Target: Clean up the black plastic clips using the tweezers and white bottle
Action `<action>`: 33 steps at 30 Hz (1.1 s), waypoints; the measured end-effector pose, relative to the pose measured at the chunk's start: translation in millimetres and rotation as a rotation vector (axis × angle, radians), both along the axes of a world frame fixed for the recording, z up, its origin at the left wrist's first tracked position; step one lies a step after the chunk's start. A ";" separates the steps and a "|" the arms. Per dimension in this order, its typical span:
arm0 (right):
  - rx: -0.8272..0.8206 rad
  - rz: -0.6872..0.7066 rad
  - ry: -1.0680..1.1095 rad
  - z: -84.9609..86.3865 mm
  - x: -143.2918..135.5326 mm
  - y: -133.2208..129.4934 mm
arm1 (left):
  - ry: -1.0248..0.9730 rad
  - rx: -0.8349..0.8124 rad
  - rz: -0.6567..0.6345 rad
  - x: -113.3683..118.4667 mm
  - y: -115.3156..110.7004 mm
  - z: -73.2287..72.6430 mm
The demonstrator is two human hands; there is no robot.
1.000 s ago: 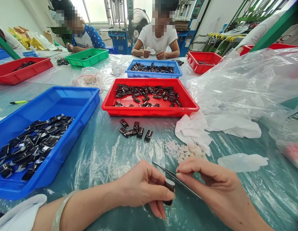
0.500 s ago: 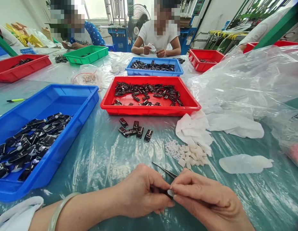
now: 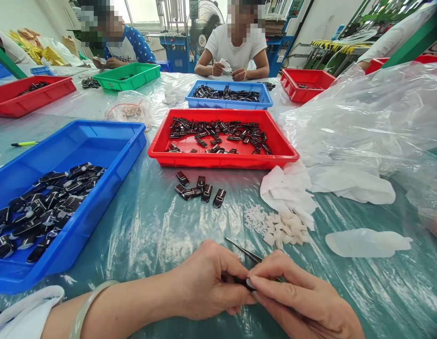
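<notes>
My left hand (image 3: 213,282) is closed round a small glossy black part (image 3: 242,281), mostly hidden by the fingers. At its end shows a pale, rounded piece (image 3: 250,283). My right hand (image 3: 303,292) meets it there, thumb and fingertips pressed at the pale piece. Dark pointed tweezers (image 3: 244,250) are tucked in the right hand, tips jutting out to the upper left. Beyond the hands lie a pile of cream-coloured pieces (image 3: 287,230), small clear bits (image 3: 255,219) and several loose black parts (image 3: 206,193).
A blue tray (image 3: 114,162) of black parts stands left; a red tray (image 3: 225,161) of them sits ahead. To the right are a white cloth (image 3: 287,190), a translucent squeeze bottle (image 3: 366,243) and plastic sheeting (image 3: 362,117). Two people sit across the table.
The right fingers have closed in slightly over the pale piece, moving a little left. The left hand has hardly moved. The view has shifted slightly.
</notes>
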State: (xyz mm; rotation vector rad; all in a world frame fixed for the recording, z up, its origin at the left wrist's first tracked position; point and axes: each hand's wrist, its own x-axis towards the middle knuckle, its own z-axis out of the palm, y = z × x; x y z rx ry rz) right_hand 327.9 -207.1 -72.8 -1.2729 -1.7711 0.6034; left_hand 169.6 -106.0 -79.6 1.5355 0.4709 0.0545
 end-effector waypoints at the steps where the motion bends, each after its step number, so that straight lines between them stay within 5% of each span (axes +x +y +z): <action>1: -0.016 -0.002 -0.014 -0.9 0.2 -1.3 | -0.003 0.006 -0.001 0.3 -0.1 0.4; 16: -0.048 -0.004 0.049 -11.2 0.2 -8.5 | -0.045 0.084 -0.020 0.4 0.1 0.3; 22: -0.180 -0.016 0.210 -15.4 -1.2 -12.4 | -0.045 0.108 -0.037 0.7 2.2 0.9; 33: 0.009 -0.020 -0.002 -15.1 -1.0 -12.3 | -0.059 0.125 -0.029 1.1 -0.1 -1.1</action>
